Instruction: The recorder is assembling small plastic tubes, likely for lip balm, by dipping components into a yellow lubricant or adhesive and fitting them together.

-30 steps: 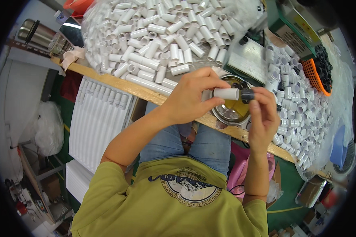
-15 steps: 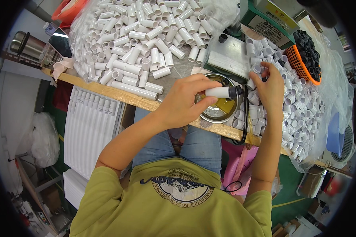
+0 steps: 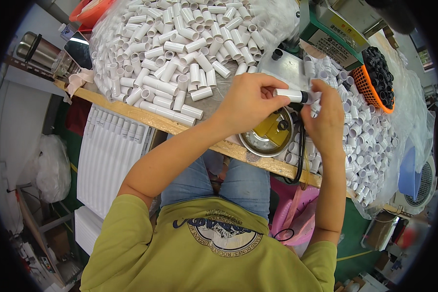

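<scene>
A person in an olive-green shirt and blue jeans sits at a wooden workbench edge that runs from the upper left towards the lower right of the frame. Just right of centre, above a round shiny metal dish, both hands meet. The left hand has its fingers closed round a short white plastic tube, held roughly level with its far end pointing right. The right hand pinches a small black plastic cap against that end; the fingertips are drawn tight together, and I cannot tell whether the cap is fully seated or only started. Inside the dish sits a yellow block with a small black part on it. A large heap of matching white tubes fills the upper middle of the frame on clear plastic sheeting, and a second spread of white tubes lies at the right, some showing darker ends. An orange mesh basket of black caps stands at the upper right, near a green machine. A steel flask is at the upper left, and rows of white tubes laid in a flat tray lie below the bench at the left. The step in hand looks like capping one tube; the next move probably calls for pressing the cap home squarely while the left hand holds the tube steady.
</scene>
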Demonstrator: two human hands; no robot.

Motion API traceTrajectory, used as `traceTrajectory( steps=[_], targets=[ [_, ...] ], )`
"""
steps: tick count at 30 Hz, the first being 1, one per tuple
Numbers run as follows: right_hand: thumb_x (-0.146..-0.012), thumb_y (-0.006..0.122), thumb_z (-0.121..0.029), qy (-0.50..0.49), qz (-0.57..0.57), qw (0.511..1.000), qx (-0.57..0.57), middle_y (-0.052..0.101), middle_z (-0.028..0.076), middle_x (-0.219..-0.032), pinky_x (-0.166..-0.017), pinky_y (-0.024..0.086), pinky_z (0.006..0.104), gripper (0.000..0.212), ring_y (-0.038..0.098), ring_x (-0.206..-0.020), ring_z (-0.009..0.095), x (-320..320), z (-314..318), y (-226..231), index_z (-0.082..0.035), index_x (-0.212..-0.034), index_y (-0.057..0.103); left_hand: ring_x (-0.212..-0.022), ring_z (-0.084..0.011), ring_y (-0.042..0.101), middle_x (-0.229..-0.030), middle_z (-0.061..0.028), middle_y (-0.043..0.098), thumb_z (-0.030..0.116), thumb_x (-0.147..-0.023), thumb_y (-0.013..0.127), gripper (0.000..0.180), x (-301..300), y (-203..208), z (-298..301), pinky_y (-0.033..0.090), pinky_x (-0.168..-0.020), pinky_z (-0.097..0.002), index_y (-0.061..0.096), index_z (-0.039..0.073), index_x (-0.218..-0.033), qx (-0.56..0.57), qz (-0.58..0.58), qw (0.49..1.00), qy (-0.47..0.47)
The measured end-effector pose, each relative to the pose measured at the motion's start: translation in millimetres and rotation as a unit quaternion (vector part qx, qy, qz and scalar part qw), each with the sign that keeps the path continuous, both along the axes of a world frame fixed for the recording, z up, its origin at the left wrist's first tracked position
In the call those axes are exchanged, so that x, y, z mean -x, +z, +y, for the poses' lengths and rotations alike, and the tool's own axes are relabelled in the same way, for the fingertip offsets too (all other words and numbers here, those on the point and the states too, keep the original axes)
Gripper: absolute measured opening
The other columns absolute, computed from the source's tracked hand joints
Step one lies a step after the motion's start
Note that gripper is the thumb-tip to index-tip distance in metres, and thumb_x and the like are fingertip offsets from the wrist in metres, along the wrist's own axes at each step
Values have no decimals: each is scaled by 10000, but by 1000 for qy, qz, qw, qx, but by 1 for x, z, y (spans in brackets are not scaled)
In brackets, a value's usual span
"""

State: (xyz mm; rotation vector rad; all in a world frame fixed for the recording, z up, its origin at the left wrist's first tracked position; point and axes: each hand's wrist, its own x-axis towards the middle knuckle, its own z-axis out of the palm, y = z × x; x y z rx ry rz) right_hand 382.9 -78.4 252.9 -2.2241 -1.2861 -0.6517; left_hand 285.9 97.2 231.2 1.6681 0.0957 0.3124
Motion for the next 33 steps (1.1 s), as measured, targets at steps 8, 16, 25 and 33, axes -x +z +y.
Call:
traceTrajectory(
  steps=[8, 16, 25, 33],
  targets=[
    [-654, 620, 48, 50, 31, 996, 66, 558, 134, -891, -670, 469, 372, 475, 573, -754, 285, 15, 14, -14, -10, -1112, 504, -887, -257, 565, -889, -147, 551, 78, -692, 703, 262, -5, 17, -24, 462, -725, -341, 613, -48, -903, -531, -203, 822, 16],
    [-698, 719, -99, -73, 301, 948, -70, 658, 111, -867, -645, 499, 311, 395, 624, -689, 180, -51, 40, -26, 18, -1053, 592, -903, -327, 587, -892, -156, 615, 165, -683, 750, 378, -84, -21, 28, 461, -813, -396, 632, -12, -996, -340, -85, 923, 160],
    [-698, 749, -104, -88, 228, 969, 26, 628, 96, -806, -618, 488, 288, 460, 569, -668, 163, -5, 1, -11, 0, -1123, 607, -694, -219, 645, -795, -137, 667, 154, -696, 733, 289, -56, -14, 53, 509, -682, -321, 694, 3, -940, -231, -19, 967, 100],
    [-710, 706, 19, 84, 101, 990, -43, 567, 85, -967, -598, 494, 278, 396, 578, -706, 176, 60, 18, -2, -71, -1088, 630, -733, -122, 631, -829, -95, 681, 98, -721, 746, 276, 12, 0, 12, 497, -674, -252, 647, -22, -949, 224, 59, 962, -145]
  ],
)
